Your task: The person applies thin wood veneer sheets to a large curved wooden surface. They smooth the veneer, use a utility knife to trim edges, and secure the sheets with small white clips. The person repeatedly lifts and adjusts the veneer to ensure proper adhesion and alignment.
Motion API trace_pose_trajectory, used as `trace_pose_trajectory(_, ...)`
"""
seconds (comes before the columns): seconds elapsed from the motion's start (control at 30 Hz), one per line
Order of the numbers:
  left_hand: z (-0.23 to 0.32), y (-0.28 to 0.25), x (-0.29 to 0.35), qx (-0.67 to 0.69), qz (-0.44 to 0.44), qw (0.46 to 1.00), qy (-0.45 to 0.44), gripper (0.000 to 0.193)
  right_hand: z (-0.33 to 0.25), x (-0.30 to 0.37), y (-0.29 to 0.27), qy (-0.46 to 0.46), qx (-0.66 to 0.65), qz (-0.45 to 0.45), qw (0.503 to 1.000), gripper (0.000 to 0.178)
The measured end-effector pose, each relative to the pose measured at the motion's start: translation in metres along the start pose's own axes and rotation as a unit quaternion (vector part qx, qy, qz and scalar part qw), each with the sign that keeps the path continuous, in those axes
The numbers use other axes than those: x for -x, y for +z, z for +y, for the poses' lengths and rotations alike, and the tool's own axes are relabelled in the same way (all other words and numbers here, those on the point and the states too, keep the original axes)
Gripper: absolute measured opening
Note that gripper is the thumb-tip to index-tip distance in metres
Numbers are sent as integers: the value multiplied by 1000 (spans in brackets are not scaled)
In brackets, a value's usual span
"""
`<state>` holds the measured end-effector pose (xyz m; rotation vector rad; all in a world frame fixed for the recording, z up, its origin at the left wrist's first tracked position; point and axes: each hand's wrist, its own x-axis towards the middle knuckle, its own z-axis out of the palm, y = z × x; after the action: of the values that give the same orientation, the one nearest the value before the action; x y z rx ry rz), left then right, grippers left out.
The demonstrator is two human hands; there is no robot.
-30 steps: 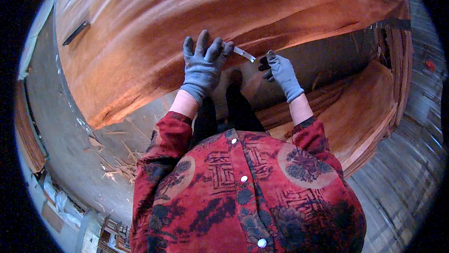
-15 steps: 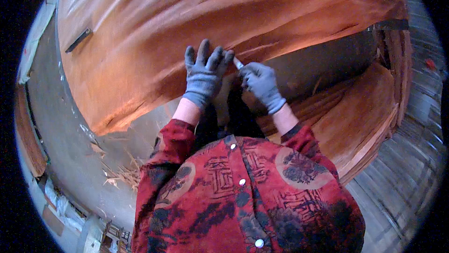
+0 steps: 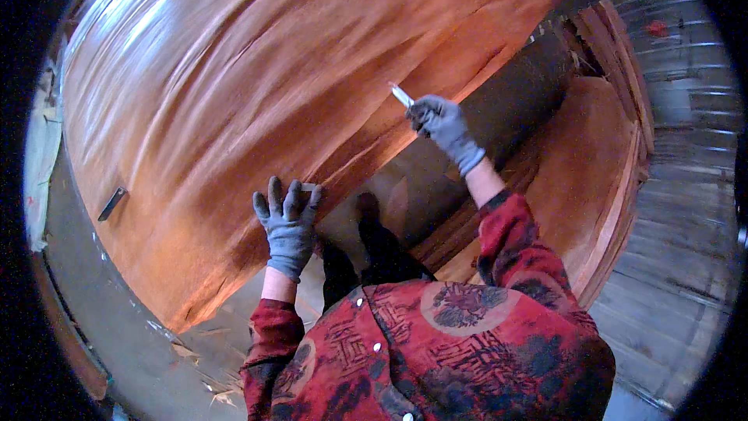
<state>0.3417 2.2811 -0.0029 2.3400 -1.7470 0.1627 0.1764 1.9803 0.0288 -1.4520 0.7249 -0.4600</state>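
Note:
A large reddish-orange wood veneer sheet (image 3: 234,94) with wavy ripples spreads out before me. Near its close edge my left hand (image 3: 287,226), in a grey glove, lies with fingers apart on the surface. A small pale strip (image 3: 308,186) shows at its fingertips; whether it is held I cannot tell. My right hand (image 3: 442,126), also gloved, is closed around a slim white pen-like tool (image 3: 401,95), whose exact kind is unclear. It is over the sheet's near edge, farther right and farther out than the left. A dark narrow bar (image 3: 112,204) rests on the sheet's left part.
More veneer sheets (image 3: 580,172) lie stacked at the right, beyond a dark gap. Wood splinters (image 3: 222,390) litter the floor at lower left. Grey slatted flooring (image 3: 678,211) runs along the right side. My feet stand close to the sheet's edge.
The hands, close together before, are now well apart: the left is lower and to the left, the right farther out with the white tool. The view has shifted and turned over the sheet.

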Motion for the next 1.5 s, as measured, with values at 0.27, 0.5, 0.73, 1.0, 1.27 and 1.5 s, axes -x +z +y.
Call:
trace_pose_trajectory(0.27, 0, -48, -15, 110, -110, 987, -49, 65, -16, -65, 3, 189, 305, -8, 933, 46)
trace_pose_trajectory(0.5, 41, -40, -97, 229, 63, 965, -108, 58, -33, -74, -4, 173, 509, -57, 841, 69)
trace_pose_trajectory(0.73, 79, 32, -204, 87, -13, 995, 47, 59, -21, -76, -14, 134, 567, -88, 808, 51)
trace_pose_trajectory(1.0, 92, 33, -214, 50, -11, 997, 55, 51, 9, -43, -14, -89, 483, 23, 871, 22)
trace_pose_trajectory(1.27, 92, 19, -218, 72, -57, 995, 38, 52, 12, 4, 1, -149, 469, -6, 871, 22)
trace_pose_trajectory(1.5, 88, 37, -217, 59, -19, 996, 58, 55, -18, -96, -134, -46, 128, 48, 990, 17)
